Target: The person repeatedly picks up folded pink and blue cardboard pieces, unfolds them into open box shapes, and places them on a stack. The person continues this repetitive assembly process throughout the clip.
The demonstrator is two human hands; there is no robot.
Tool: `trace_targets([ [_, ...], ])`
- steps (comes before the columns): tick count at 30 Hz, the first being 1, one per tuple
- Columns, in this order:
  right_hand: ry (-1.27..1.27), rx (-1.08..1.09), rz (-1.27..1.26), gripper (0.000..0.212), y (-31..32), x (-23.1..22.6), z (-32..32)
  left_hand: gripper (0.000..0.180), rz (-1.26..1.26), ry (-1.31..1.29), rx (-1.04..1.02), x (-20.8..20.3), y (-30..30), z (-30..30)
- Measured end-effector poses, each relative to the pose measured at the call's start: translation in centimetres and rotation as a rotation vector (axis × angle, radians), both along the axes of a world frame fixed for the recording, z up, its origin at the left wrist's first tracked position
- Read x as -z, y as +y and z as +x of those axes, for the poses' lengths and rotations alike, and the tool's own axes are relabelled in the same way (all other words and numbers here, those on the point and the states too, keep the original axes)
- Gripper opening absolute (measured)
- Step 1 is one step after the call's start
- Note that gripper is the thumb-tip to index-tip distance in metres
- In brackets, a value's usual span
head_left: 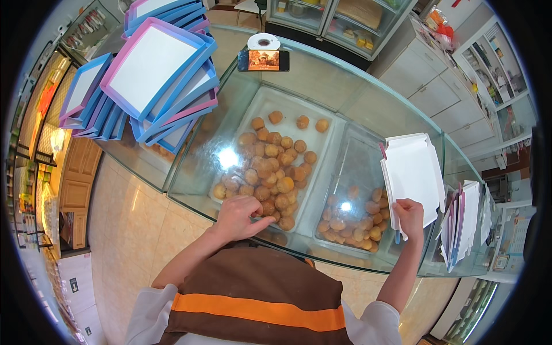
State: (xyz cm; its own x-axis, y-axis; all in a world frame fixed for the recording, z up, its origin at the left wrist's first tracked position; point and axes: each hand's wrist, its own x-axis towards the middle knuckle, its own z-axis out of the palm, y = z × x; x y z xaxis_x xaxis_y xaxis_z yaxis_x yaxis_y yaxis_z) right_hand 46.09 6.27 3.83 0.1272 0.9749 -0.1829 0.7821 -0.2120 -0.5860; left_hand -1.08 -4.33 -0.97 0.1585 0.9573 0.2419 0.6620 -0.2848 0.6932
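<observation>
My left hand (240, 216) rests at the near edge of the glass counter (356, 86), its fingers loosely bent and the thumb stretched away from them. Nothing shows in it. At the right, my right hand (409, 218) is closed on the lower edge of flat, unfolded box blanks (413, 167), white on the upper face with a pink strip along one side. How many blanks lie together, I cannot tell. Under the glass, round golden-brown baked balls (270, 164) fill part of a white tray (322, 155); more lie in a second tray (359, 149) beside it.
Folded blue-and-pink box trays (158, 63) are piled high at the left of the counter. A phone (264, 61) and a white roll (263, 42) stand at the far edge. More flat blanks (460, 221) lean at the right end. Beyond are white cabinets (428, 75) and a glass-door fridge (345, 23).
</observation>
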Motion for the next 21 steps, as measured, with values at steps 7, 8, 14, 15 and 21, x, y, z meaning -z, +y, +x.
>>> trace_targets([
  [7,-0.215,0.002,0.074,0.024,-0.3,0.7,0.6,0.036,0.005,0.001,0.000,0.1,0.0,0.0],
  [8,-0.441,0.019,0.117,0.025,-0.5,0.2,-0.5,0.036,0.003,0.004,0.000,0.1,0.0,0.0],
  [14,-0.838,0.296,0.534,0.019,-1.3,-2.4,-3.3,0.035,-0.006,0.000,-0.004,0.2,0.0,0.0],
  [15,-0.850,0.270,0.653,0.017,-1.2,-2.5,-2.5,0.035,-0.008,0.003,-0.005,0.2,0.0,0.0],
  [21,-0.997,0.488,0.906,0.021,-2.5,-6.0,0.8,0.034,-0.015,-0.004,-0.007,0.0,-0.1,0.0],
])
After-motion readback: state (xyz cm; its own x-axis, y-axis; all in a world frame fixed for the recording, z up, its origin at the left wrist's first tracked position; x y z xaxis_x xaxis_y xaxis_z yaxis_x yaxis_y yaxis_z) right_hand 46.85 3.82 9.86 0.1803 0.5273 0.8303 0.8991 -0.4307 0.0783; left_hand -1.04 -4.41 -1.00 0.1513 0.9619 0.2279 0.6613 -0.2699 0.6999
